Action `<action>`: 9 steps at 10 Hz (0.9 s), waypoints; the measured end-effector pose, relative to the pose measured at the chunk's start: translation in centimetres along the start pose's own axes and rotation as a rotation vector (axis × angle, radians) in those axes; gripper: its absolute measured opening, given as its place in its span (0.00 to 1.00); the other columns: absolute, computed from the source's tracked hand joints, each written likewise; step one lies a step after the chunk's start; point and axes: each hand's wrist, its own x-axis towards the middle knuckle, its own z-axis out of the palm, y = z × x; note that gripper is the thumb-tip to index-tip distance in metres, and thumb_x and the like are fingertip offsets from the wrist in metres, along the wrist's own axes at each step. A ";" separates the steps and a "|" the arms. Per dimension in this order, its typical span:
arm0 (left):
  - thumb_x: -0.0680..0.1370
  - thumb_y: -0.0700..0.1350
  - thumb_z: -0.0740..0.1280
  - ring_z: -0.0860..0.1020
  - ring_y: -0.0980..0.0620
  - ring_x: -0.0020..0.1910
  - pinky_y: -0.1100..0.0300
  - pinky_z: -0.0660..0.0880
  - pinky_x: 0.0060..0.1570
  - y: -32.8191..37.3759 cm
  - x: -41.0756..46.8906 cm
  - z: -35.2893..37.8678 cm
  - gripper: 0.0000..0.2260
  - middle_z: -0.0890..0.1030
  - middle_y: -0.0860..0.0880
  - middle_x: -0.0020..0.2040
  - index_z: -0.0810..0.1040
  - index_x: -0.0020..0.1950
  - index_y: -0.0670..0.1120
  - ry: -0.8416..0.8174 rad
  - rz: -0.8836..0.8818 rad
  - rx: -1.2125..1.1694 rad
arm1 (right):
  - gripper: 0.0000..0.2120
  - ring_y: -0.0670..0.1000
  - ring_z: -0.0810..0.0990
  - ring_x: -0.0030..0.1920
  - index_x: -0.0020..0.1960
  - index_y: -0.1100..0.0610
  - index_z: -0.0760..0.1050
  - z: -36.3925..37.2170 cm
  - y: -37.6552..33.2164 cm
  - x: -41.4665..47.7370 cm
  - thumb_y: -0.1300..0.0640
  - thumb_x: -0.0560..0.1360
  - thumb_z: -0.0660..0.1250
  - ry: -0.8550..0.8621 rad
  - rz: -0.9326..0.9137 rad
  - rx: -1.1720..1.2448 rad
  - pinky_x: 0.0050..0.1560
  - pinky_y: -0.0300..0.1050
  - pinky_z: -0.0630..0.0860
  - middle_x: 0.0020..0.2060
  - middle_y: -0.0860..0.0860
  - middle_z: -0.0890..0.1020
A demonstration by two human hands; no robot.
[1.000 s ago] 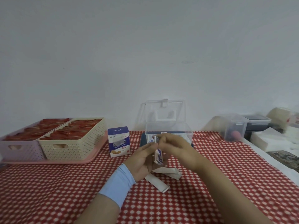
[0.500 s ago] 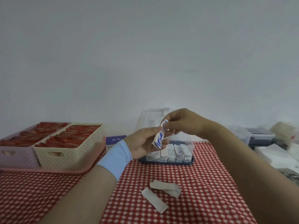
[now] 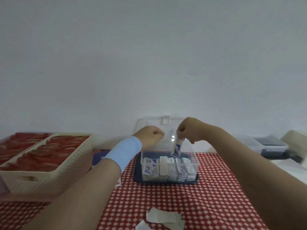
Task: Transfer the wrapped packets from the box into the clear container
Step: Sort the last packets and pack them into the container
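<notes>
One wrapped packet (image 3: 177, 146) is pinched by its top edge in the right hand (image 3: 189, 130) and hangs upright over the open clear container (image 3: 194, 159), its lower end about level with the rim. The left hand (image 3: 150, 135) is closed in a loose fist just beside the container's left rear corner; whether anything is held inside it cannot be told.

Rows of packets (image 3: 167, 168) are already stood on edge inside the container, which sits on a dark blue tray (image 3: 137, 173) on the checked desk (image 3: 216, 196). The lid (image 3: 159, 123) is tipped back behind. The source box (image 3: 99, 156) is mostly hidden behind the left forearm.

Handling, as judged:
- The packet is probably very light, flat and thin, with a soft, slightly slick wrapper that bends easily.
- A fingertip pinch at one short end is enough; no squeeze is needed, and a harder grip would likely crease it.
- Held from the top, it hangs straight, which suits slotting it on edge into a gap in the rows.
- A drop from height risks it landing flat across the rows, so release low is advised.

Loose white wrappers (image 3: 163, 218) are seen on the desk near the front edge; not part of the transfer, as far as can be told.
</notes>
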 end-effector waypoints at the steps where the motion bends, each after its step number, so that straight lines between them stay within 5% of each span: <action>1: 0.81 0.42 0.57 0.73 0.48 0.67 0.55 0.67 0.69 0.1 0.0 1.1 0.17 0.76 0.50 0.69 0.81 0.63 0.49 -0.275 0.012 0.339 | 0.08 0.50 0.75 0.25 0.49 0.62 0.84 1.6 0.0 1.0 0.62 0.77 0.65 -0.097 -0.001 -0.105 0.29 0.42 0.73 0.37 0.59 0.85; 2: 0.75 0.49 0.58 0.76 0.45 0.60 0.52 0.71 0.63 -0.7 -0.3 2.5 0.18 0.79 0.46 0.61 0.82 0.58 0.47 -0.391 -0.060 0.420 | 0.08 0.51 0.74 0.26 0.51 0.61 0.84 3.1 0.1 1.6 0.61 0.77 0.67 -0.176 0.020 -0.162 0.28 0.40 0.72 0.36 0.59 0.84; 3: 0.63 0.58 0.55 0.79 0.41 0.55 0.46 0.76 0.58 -2.3 0.5 3.6 0.27 0.82 0.43 0.54 0.82 0.49 0.43 -0.404 -0.034 0.482 | 0.07 0.52 0.77 0.33 0.51 0.59 0.84 4.6 0.2 2.3 0.58 0.77 0.69 -0.195 0.013 -0.175 0.37 0.43 0.77 0.39 0.56 0.84; 4: 0.73 0.54 0.60 0.78 0.46 0.49 0.50 0.76 0.57 -2.3 0.5 4.1 0.13 0.80 0.47 0.49 0.78 0.46 0.48 -0.393 -0.059 0.559 | 0.08 0.52 0.82 0.43 0.51 0.59 0.84 5.6 0.3 2.7 0.57 0.76 0.70 -0.194 -0.015 -0.168 0.50 0.46 0.80 0.45 0.54 0.85; 5: 0.79 0.50 0.62 0.74 0.51 0.48 0.55 0.74 0.55 -2.4 0.7 4.5 0.06 0.78 0.50 0.49 0.76 0.48 0.50 -0.334 -0.053 0.562 | 0.08 0.51 0.80 0.39 0.50 0.61 0.84 6.6 0.4 3.0 0.57 0.77 0.68 -0.207 -0.038 -0.205 0.48 0.47 0.80 0.44 0.56 0.85; 6: 0.76 0.53 0.62 0.75 0.50 0.46 0.52 0.76 0.54 -2.8 0.7 4.6 0.11 0.78 0.50 0.46 0.77 0.46 0.47 -0.347 -0.058 0.564 | 0.09 0.49 0.76 0.35 0.51 0.62 0.83 7.5 0.1 3.1 0.58 0.78 0.67 -0.223 -0.028 -0.239 0.41 0.43 0.76 0.40 0.54 0.82; 7: 0.71 0.59 0.57 0.77 0.48 0.49 0.47 0.77 0.55 -2.9 0.1 4.4 0.23 0.80 0.48 0.49 0.82 0.48 0.44 -0.390 0.037 0.565 | 0.09 0.48 0.74 0.34 0.52 0.62 0.82 8.3 -0.1 3.1 0.58 0.79 0.66 -0.216 -0.029 -0.300 0.41 0.41 0.74 0.37 0.51 0.78; 8: 0.76 0.55 0.60 0.75 0.49 0.59 0.49 0.74 0.61 -2.5 -0.2 4.5 0.19 0.78 0.52 0.63 0.81 0.63 0.54 -0.361 0.109 0.557 | 0.11 0.50 0.74 0.35 0.52 0.62 0.81 8.6 -0.5 2.9 0.55 0.80 0.64 -0.235 -0.027 -0.348 0.40 0.41 0.73 0.37 0.52 0.77; 9: 0.75 0.55 0.61 0.74 0.49 0.58 0.49 0.74 0.59 -2.4 0.0 5.2 0.17 0.76 0.51 0.62 0.82 0.60 0.53 -0.374 0.118 0.577 | 0.12 0.51 0.74 0.35 0.52 0.63 0.81 9.3 -0.6 3.2 0.56 0.81 0.63 -0.231 -0.039 -0.403 0.38 0.40 0.72 0.35 0.52 0.76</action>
